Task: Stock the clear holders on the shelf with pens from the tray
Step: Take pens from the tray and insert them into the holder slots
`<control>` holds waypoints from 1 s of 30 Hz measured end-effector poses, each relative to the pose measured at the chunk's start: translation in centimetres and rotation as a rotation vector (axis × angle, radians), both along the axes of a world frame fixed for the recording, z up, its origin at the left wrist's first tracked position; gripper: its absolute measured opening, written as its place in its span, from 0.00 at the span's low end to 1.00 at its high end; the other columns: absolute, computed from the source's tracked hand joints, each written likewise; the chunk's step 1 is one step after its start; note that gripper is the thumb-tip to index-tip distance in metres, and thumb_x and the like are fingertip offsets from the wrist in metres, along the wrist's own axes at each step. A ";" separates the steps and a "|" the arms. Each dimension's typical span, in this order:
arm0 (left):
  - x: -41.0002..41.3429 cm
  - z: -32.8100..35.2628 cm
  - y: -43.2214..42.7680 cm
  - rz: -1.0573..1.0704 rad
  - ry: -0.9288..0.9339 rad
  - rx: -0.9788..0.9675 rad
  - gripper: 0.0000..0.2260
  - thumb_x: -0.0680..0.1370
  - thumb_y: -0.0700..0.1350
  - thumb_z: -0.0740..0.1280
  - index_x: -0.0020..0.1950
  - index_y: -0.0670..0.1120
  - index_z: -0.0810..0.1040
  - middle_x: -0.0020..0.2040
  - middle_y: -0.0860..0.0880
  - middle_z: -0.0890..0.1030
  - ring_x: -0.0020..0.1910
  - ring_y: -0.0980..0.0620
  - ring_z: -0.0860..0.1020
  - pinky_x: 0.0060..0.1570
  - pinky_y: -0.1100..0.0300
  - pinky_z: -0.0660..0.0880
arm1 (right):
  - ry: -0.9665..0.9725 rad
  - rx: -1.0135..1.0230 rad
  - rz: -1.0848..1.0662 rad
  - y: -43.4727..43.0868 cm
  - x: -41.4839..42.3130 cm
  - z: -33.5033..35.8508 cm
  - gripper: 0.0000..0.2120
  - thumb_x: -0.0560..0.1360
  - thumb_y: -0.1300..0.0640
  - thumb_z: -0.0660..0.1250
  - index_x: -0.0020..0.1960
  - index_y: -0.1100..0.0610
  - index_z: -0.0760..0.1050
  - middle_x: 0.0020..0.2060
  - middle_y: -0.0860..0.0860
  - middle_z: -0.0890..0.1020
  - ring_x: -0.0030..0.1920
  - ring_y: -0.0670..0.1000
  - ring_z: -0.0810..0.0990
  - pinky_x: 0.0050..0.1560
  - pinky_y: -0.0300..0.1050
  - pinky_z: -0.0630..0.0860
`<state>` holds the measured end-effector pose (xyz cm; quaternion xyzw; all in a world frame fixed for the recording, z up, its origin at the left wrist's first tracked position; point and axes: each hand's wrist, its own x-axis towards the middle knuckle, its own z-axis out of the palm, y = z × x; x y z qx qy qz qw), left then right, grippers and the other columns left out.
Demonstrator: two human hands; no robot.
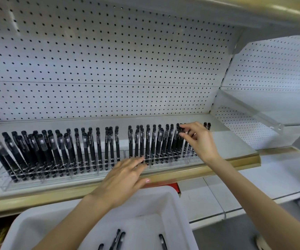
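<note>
L hand point(122, 179) lies flat, fingers straight & together, tips against the front wall of the right holder point(163, 162) near its left end; holds nothing. R hand point(199, 139) is up at the cap ends of the black pens point(98, 147) in that holder, fingers curled, forefinger & thumb tips on the caps. Motion blur there, so can't tell if a pen is actually pinched. R hand hides several pens behind it; 2 caps show past it. Left holder point(37, 184) is packed w/ leaning pens. Both sit on the shelf point(235, 162) before a pegboard point(109, 69). White tray point(165, 199) below, a few loose pens point(120, 239) inside, cut off by the bottom edge.
</note>
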<state>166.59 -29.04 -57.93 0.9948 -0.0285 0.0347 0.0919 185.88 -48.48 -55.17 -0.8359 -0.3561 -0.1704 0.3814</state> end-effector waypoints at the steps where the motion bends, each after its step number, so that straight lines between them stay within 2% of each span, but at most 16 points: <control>1: 0.0 0.0 0.0 -0.003 0.001 0.000 0.41 0.68 0.67 0.34 0.77 0.53 0.56 0.79 0.52 0.51 0.77 0.54 0.50 0.70 0.61 0.38 | -0.010 -0.005 0.002 0.0 0.0 -0.1 0.12 0.74 0.60 0.70 0.57 0.56 0.80 0.42 0.40 0.74 0.39 0.39 0.75 0.41 0.30 0.71; 3: -0.1 0.1 0.1 -0.012 0.007 0.000 0.40 0.68 0.67 0.36 0.77 0.53 0.57 0.79 0.52 0.52 0.77 0.53 0.51 0.70 0.61 0.38 | -0.024 0.003 -0.003 0.0 0.0 -0.2 0.13 0.74 0.60 0.71 0.58 0.56 0.80 0.42 0.41 0.73 0.38 0.39 0.75 0.41 0.28 0.71; 6: 0.1 -0.1 0.1 -0.016 0.012 -0.007 0.34 0.74 0.65 0.44 0.76 0.52 0.59 0.79 0.51 0.52 0.77 0.53 0.51 0.69 0.61 0.38 | -0.027 -0.006 -0.013 -0.1 -0.1 -0.3 0.15 0.74 0.60 0.71 0.60 0.54 0.79 0.42 0.46 0.74 0.37 0.40 0.74 0.43 0.26 0.70; 11: 0.3 -0.1 0.4 -0.022 0.013 -0.018 0.26 0.80 0.60 0.51 0.76 0.52 0.61 0.79 0.51 0.53 0.77 0.53 0.53 0.71 0.60 0.42 | 0.020 -0.034 -0.009 -0.5 -0.3 -0.1 0.19 0.74 0.59 0.70 0.64 0.52 0.76 0.44 0.50 0.75 0.35 0.43 0.73 0.44 0.28 0.70; 19: -1.3 0.0 -0.1 -0.022 0.010 -0.054 0.26 0.80 0.60 0.51 0.76 0.53 0.59 0.79 0.52 0.53 0.77 0.53 0.53 0.74 0.57 0.43 | 0.001 -0.097 0.006 -0.9 -3.2 0.9 0.23 0.74 0.58 0.70 0.68 0.49 0.71 0.45 0.47 0.73 0.35 0.44 0.74 0.46 0.36 0.74; 21: -2.6 -0.2 -0.5 -0.025 0.001 -0.079 0.26 0.79 0.60 0.50 0.75 0.52 0.60 0.78 0.52 0.54 0.76 0.54 0.54 0.70 0.60 0.41 | 0.021 -0.119 0.040 -0.5 -5.5 0.6 0.23 0.74 0.58 0.70 0.68 0.49 0.72 0.45 0.44 0.71 0.35 0.43 0.74 0.44 0.30 0.71; 23: -4.5 -0.8 -0.8 -0.013 0.003 -0.160 0.25 0.80 0.59 0.52 0.75 0.53 0.62 0.77 0.54 0.56 0.76 0.55 0.56 0.70 0.63 0.45 | 0.059 -0.166 0.100 -0.2 -8.1 -0.4 0.23 0.74 0.57 0.70 0.68 0.49 0.71 0.45 0.42 0.70 0.36 0.41 0.74 0.44 0.25 0.69; 26: -8.4 -2.7 -0.7 0.053 0.045 -0.341 0.25 0.79 0.60 0.54 0.74 0.54 0.63 0.76 0.56 0.59 0.74 0.57 0.58 0.72 0.61 0.53 | 0.131 -0.219 0.210 -0.2 -12.0 -3.1 0.23 0.74 0.57 0.71 0.67 0.49 0.72 0.47 0.42 0.71 0.40 0.39 0.75 0.44 0.27 0.70; 30: -13.9 -6.7 -0.2 0.136 0.156 -0.381 0.25 0.79 0.60 0.53 0.75 0.53 0.63 0.77 0.56 0.58 0.75 0.57 0.57 0.71 0.63 0.54 | 0.304 -0.292 0.285 -0.8 -16.6 -8.4 0.21 0.74 0.54 0.71 0.66 0.45 0.72 0.50 0.45 0.72 0.42 0.42 0.76 0.43 0.29 0.71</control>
